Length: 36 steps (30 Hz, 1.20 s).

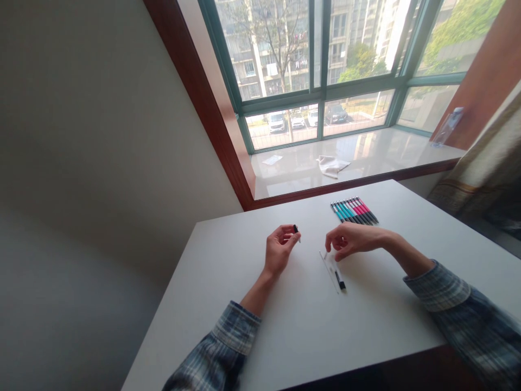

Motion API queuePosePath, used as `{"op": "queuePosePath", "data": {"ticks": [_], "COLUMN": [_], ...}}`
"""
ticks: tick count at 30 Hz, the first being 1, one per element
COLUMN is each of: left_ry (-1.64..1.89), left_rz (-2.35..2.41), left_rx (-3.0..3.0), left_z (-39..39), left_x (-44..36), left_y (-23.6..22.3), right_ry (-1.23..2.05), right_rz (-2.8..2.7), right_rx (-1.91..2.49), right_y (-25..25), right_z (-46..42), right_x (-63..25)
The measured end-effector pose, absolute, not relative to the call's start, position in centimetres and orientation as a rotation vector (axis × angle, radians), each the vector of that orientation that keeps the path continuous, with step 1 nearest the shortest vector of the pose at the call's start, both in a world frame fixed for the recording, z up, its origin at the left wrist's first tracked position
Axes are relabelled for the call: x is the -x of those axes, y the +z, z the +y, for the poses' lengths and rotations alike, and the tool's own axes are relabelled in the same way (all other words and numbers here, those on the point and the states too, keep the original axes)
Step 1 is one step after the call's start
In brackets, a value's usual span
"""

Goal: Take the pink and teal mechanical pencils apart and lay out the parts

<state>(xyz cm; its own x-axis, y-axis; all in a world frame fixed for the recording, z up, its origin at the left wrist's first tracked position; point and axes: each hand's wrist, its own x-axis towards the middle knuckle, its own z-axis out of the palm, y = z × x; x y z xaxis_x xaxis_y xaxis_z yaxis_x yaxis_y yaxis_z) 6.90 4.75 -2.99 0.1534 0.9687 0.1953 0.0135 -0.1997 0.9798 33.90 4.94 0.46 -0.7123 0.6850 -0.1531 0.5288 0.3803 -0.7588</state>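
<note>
My left hand [278, 248] pinches a small black pen part [296, 229] with a pale tip, held a little above the white table. My right hand [353, 240] is bent over the loose pen pieces, its thumb and forefinger apart. Below those fingers lie a thin pale refill [329, 271], a clear barrel-like piece [332, 265] and a black pen piece [340, 281]. Whether the right fingertips touch any of them is hard to make out. Just beyond the right hand lies a row of several pens [354, 210], teal, whitish and pink with dark lower ends.
The white table [228, 271] reaches the wooden window frame [280, 201]. On the sill behind lie a white cloth [332, 165] and a paper piece [272, 160]. A clear bottle [446, 128] stands at the right, near a curtain [472, 168]. A wall [122, 163] rises at the left.
</note>
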Motion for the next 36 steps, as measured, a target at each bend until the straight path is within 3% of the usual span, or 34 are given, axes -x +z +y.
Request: {"op": "queuePosePath", "data": {"ticks": [20,28,36], "left_ry": [1.161,1.098,0.929], "left_rz": [0.975,0.971,0.872], "left_rx": [-1.392,-1.391,-1.435], "left_z": [4.5,4.4,3.7], "left_x": [-6.7,-6.9,-7.5], "left_y": [-2.6,-3.0,-2.1], "right_ry": [1.360,1.630,1.308], "right_rz": [-2.485,-2.145,-1.862], "right_rx": [1.091,0.922,0.911], "right_y": [-0.1,2.0,0.2], "right_z": [5.8,4.9,4.9], "right_x": [-34.8,-34.0,-31.3]}}
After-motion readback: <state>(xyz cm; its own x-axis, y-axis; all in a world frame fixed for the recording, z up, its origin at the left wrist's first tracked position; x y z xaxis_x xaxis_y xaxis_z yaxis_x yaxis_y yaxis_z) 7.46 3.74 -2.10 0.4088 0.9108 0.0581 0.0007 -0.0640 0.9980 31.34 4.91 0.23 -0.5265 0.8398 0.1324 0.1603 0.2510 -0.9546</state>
